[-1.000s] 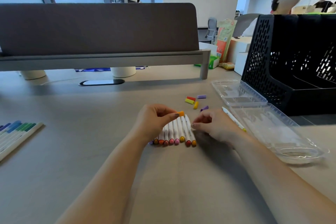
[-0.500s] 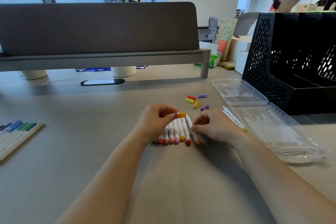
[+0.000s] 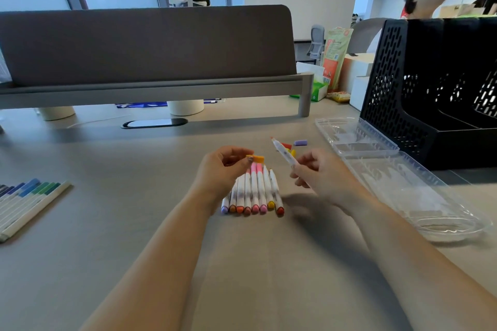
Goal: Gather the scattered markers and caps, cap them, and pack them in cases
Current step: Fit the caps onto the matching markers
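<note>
My left hand (image 3: pixel 224 169) pinches a small orange cap (image 3: pixel 257 159) above a row of several white markers (image 3: pixel 252 193) lying side by side on the table. My right hand (image 3: pixel 320 177) holds one uncapped white marker (image 3: pixel 283 154) lifted off the table, its orange tip pointing up and away. A purple cap (image 3: pixel 300 143) and red and yellow caps (image 3: pixel 289 149) lie loose behind the raised marker. An open clear plastic case (image 3: pixel 398 177) lies to the right.
A second set of blue and green markers (image 3: pixel 29 201) lies at the left edge. A black mesh file organiser (image 3: pixel 430 88) stands at the right. A grey desk divider (image 3: pixel 150 48) runs across the back, and people sit beyond it.
My right hand has picked the orange-tipped marker out of the row and raised it. My left hand has kept hold of the orange cap and lifted slightly.
</note>
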Available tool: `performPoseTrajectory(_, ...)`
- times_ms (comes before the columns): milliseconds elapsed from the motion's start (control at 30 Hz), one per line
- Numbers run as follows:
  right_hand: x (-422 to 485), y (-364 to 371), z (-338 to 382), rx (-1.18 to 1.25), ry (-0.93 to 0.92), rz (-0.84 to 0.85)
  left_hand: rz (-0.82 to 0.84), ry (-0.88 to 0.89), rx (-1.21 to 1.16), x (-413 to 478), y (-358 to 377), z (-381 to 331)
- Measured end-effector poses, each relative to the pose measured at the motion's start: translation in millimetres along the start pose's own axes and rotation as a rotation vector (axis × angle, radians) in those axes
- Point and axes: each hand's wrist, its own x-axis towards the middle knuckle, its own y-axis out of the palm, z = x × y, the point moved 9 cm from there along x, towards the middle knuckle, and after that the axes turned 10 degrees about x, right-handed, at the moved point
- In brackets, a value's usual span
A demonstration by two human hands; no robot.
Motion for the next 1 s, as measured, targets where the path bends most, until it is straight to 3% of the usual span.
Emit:
performPoseTrajectory(100, -3.2, -4.2, 11.1, 0.153, -0.049, 0.040, -0.021, -0.053, -0.131, 1.7, -5.6, 4.9)
performPoseTrajectory(367, -8.0, 1.3, 18.4, 0.125, -0.087, 0.073, -0.090, -0.148, -0.252, 2.7, -12.5, 11.8)
performPoseTrajectory(767, -8.0, 9.7, 19.2, 0.051, -0.126, 0.084, -0.075, -0.100, -0.168, -3.0, -3.4, 2.0)
performPoseTrajectory(1000, -6.8, 10.4, 17.5, 0.038, -0.149, 0.006, -0.096, 0.002, 0.018, -5.1, -1.9, -11.9)
